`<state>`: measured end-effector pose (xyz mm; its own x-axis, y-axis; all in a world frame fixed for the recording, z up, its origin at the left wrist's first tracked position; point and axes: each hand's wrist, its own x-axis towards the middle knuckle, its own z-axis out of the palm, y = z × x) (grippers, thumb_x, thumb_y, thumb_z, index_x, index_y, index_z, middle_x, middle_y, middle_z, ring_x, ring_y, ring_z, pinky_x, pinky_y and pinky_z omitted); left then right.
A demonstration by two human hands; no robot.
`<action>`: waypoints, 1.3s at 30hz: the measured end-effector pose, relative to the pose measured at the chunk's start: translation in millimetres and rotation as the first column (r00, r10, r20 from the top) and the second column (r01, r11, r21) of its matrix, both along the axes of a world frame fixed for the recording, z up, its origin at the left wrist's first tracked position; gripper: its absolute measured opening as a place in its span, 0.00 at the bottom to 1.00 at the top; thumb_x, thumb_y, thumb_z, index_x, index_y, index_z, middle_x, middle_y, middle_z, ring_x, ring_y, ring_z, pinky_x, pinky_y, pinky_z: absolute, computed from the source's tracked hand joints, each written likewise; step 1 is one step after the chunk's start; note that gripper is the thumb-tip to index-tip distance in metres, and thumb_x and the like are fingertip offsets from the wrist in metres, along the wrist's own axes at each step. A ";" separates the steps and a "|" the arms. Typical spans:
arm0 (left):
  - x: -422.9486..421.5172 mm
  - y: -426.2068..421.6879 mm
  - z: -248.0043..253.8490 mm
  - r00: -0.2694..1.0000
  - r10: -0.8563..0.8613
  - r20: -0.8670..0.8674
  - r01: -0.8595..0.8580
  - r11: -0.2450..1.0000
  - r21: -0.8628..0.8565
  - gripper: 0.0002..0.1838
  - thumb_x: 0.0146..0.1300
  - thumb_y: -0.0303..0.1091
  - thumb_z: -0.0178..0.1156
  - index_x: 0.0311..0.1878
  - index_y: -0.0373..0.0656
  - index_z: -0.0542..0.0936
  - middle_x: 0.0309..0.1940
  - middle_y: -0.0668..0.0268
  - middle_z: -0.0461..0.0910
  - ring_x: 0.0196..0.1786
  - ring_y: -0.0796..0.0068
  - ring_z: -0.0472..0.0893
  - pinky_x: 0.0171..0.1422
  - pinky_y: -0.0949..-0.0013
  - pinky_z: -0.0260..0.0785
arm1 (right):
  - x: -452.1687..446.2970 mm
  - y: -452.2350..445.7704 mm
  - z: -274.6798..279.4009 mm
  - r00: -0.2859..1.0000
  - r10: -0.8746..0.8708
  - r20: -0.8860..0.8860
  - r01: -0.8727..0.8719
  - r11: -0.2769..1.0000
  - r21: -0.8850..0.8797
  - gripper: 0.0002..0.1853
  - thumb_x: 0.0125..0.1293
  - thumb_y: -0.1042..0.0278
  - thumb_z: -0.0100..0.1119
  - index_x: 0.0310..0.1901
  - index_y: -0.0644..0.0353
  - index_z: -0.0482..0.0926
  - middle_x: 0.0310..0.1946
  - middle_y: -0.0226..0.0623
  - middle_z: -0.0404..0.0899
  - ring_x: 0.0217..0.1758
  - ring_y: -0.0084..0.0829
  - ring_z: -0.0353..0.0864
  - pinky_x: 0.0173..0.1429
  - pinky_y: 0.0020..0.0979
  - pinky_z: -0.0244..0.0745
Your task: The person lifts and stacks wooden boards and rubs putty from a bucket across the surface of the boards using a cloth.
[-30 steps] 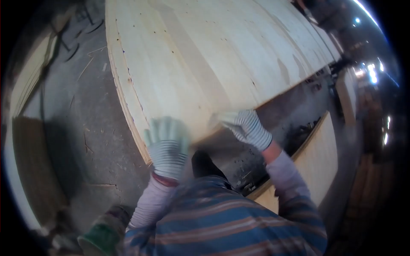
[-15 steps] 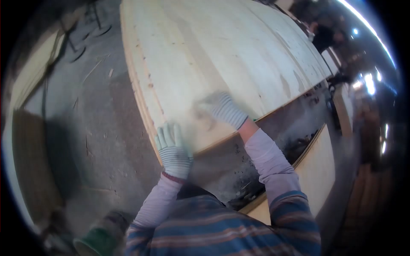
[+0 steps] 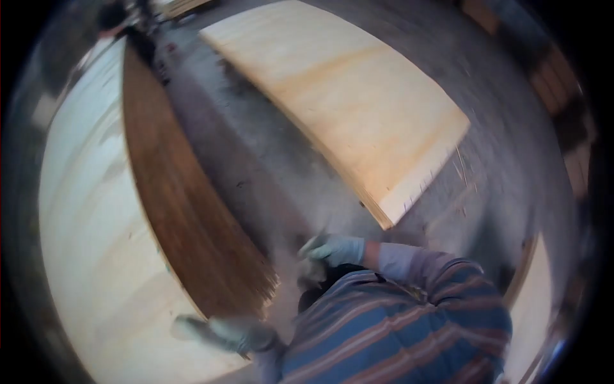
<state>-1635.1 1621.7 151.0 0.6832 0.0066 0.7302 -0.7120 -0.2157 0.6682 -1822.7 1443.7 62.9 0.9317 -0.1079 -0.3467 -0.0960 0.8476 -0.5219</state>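
My left hand (image 3: 224, 334), in a pale glove, is over the near corner of a tall stack of pale wood sheets (image 3: 96, 211). It is smeared by motion, but its fingers look stretched out and apart. Whether it touches the top sheet I cannot tell. My right hand (image 3: 339, 249), gloved too, is in front of my body above the floor. Its fingers are curled together, and a thin dark shape shows at their tips, too blurred to name. The brown layered side (image 3: 185, 192) of the stack faces the gap between the stacks.
A lower stack of pale sheets (image 3: 345, 96) lies on the grey floor (image 3: 256, 153) ahead, its corner pointing toward me. Another sheet edge (image 3: 537, 294) shows at the right. At the far left, a person (image 3: 115, 25) stands by the tall stack's end. Thin splinters (image 3: 462, 169) lie at the right.
My view has swung to the right, so the tall stack now lies at the left. My right hand has come off the top sheet to my body. My left hand remains near the stack's corner.
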 end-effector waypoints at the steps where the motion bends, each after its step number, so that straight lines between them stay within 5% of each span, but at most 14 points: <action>1: -10.5 -27.9 -9.6 0.987 -0.157 0.027 0.156 0.987 0.048 0.23 0.72 0.34 0.47 0.66 0.31 0.66 0.66 0.51 0.67 0.68 0.57 0.66 0.73 0.57 0.56 | -37.4 1.4 -15.1 0.984 -0.166 -0.059 0.163 0.985 -0.048 0.16 0.66 0.73 0.58 0.54 0.66 0.77 0.49 0.44 0.81 0.49 0.33 0.82 0.57 0.35 0.76; 7: -102.3 -199.1 -48.5 0.407 -0.873 -0.267 0.891 0.316 0.325 0.22 0.66 0.31 0.51 0.62 0.32 0.70 0.61 0.51 0.71 0.64 0.55 0.70 0.70 0.56 0.59 | -200.5 18.1 -60.4 0.586 -0.798 -0.142 0.800 0.597 -0.056 0.16 0.65 0.66 0.63 0.52 0.64 0.78 0.45 0.38 0.82 0.47 0.32 0.82 0.52 0.33 0.78; 14: -170.2 -358.8 -353.4 0.122 -0.848 -0.516 0.591 -0.355 0.724 0.26 0.61 0.34 0.56 0.62 0.36 0.70 0.61 0.49 0.70 0.66 0.46 0.67 0.71 0.50 0.58 | -282.7 -51.1 -156.6 -0.073 -0.960 -0.270 0.997 -0.063 -0.046 0.18 0.65 0.72 0.61 0.55 0.69 0.74 0.43 0.36 0.80 0.43 0.26 0.80 0.47 0.27 0.78; 15: -198.8 -402.5 -363.4 0.154 -0.835 -0.529 0.547 -0.374 0.749 0.27 0.61 0.36 0.56 0.63 0.37 0.69 0.62 0.49 0.69 0.67 0.45 0.65 0.72 0.49 0.55 | -297.7 -64.8 -226.7 -0.205 -0.903 -0.377 0.967 -0.128 -0.218 0.13 0.65 0.74 0.60 0.50 0.68 0.76 0.44 0.36 0.81 0.45 0.26 0.80 0.48 0.28 0.77; 16: -225.5 -432.9 -367.2 0.192 -0.810 -0.554 0.501 -0.405 0.765 0.28 0.61 0.37 0.56 0.64 0.38 0.68 0.64 0.49 0.68 0.69 0.44 0.63 0.73 0.47 0.53 | -319.8 -85.0 -270.6 -0.270 -0.780 -0.565 0.831 0.108 -0.546 0.12 0.65 0.75 0.59 0.49 0.66 0.79 0.43 0.35 0.83 0.46 0.25 0.81 0.46 0.26 0.77; 18: -255.1 -476.3 -390.5 0.235 -0.837 -0.494 0.373 -0.392 0.841 0.30 0.62 0.40 0.54 0.67 0.40 0.66 0.67 0.50 0.65 0.71 0.41 0.58 0.75 0.45 0.47 | -336.2 -154.0 -234.0 -0.350 -0.722 -0.597 0.703 0.218 -0.676 0.12 0.66 0.73 0.59 0.50 0.66 0.80 0.42 0.36 0.84 0.45 0.25 0.82 0.45 0.24 0.76; 22: -324.2 -665.8 -455.4 0.449 -0.844 -0.293 0.213 -0.217 0.953 0.28 0.71 0.45 0.42 0.72 0.49 0.60 0.72 0.58 0.59 0.75 0.46 0.54 0.76 0.43 0.43 | -420.6 -304.6 -256.4 -0.334 -0.822 -0.461 0.841 -0.039 -0.540 0.16 0.68 0.69 0.58 0.52 0.71 0.78 0.43 0.39 0.84 0.44 0.24 0.82 0.47 0.26 0.77; 23: -337.8 -699.1 -471.3 0.427 -0.900 -0.089 0.292 0.044 0.956 0.27 0.67 0.45 0.46 0.68 0.49 0.65 0.69 0.57 0.62 0.71 0.45 0.58 0.71 0.43 0.49 | -445.5 -340.3 -269.9 -0.433 -0.815 -0.385 0.796 -0.146 -0.587 0.15 0.68 0.69 0.58 0.51 0.71 0.78 0.43 0.38 0.83 0.42 0.25 0.81 0.46 0.26 0.77; 27: -390.8 -784.7 -462.2 0.475 -0.868 -0.147 0.214 -0.048 0.976 0.30 0.67 0.50 0.45 0.70 0.49 0.63 0.72 0.58 0.58 0.73 0.44 0.53 0.72 0.40 0.45 | -552.7 -482.9 -291.6 -0.542 -0.823 -0.170 0.742 -0.374 -0.557 0.16 0.66 0.69 0.60 0.52 0.69 0.78 0.47 0.39 0.81 0.46 0.28 0.81 0.50 0.28 0.77; 30: -390.0 -791.6 -459.1 0.488 -0.841 -0.233 0.183 -0.162 0.970 0.32 0.67 0.51 0.43 0.72 0.48 0.61 0.74 0.59 0.55 0.75 0.43 0.51 0.73 0.40 0.42 | -637.9 -558.1 -343.4 -0.405 -0.914 0.014 0.811 -0.367 -0.456 0.17 0.66 0.65 0.59 0.51 0.68 0.79 0.43 0.38 0.83 0.46 0.29 0.82 0.51 0.31 0.77; 32: -396.8 -796.5 -465.6 0.471 -0.855 -0.215 0.188 -0.141 0.972 0.31 0.67 0.51 0.44 0.70 0.47 0.62 0.73 0.58 0.55 0.74 0.42 0.51 0.73 0.39 0.42 | -709.9 -593.1 -377.1 -0.468 -0.842 -0.269 0.153 0.222 -0.963 0.19 0.68 0.59 0.55 0.51 0.66 0.80 0.43 0.37 0.84 0.47 0.30 0.83 0.53 0.30 0.76; 34: -392.3 -793.1 -476.3 0.446 -0.883 -0.146 0.197 -0.062 0.978 0.29 0.66 0.48 0.45 0.68 0.46 0.64 0.72 0.57 0.56 0.73 0.40 0.51 0.72 0.38 0.43 | -716.1 -632.1 -346.1 -0.342 -0.880 -0.329 -0.290 0.432 -0.854 0.18 0.65 0.55 0.57 0.51 0.56 0.82 0.47 0.38 0.84 0.50 0.30 0.82 0.57 0.29 0.74; 37: -387.9 -793.0 -483.1 0.448 -0.881 -0.148 0.178 -0.074 0.981 0.30 0.67 0.49 0.44 0.69 0.47 0.63 0.73 0.56 0.55 0.75 0.40 0.49 0.74 0.38 0.39 | -698.5 -618.5 -350.0 0.140 -0.905 -0.402 -0.386 0.324 -0.864 0.18 0.66 0.53 0.56 0.53 0.50 0.82 0.49 0.36 0.83 0.52 0.34 0.82 0.59 0.29 0.73; 39: -391.7 -789.6 -474.3 0.422 -0.896 -0.139 0.217 -0.050 0.975 0.31 0.71 0.50 0.39 0.74 0.49 0.56 0.76 0.60 0.49 0.76 0.43 0.49 0.76 0.41 0.40 | -646.3 -563.4 -352.3 0.077 -0.856 -0.512 -0.083 0.506 -0.858 0.18 0.68 0.55 0.54 0.55 0.51 0.80 0.52 0.35 0.82 0.54 0.36 0.81 0.60 0.30 0.73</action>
<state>-2026.8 832.2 -323.3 -0.3532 -0.9348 0.0377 -0.9354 0.3536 0.0049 -2469.0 880.4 -289.4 -0.2634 -0.8896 -0.3732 -0.5965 0.4542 -0.6618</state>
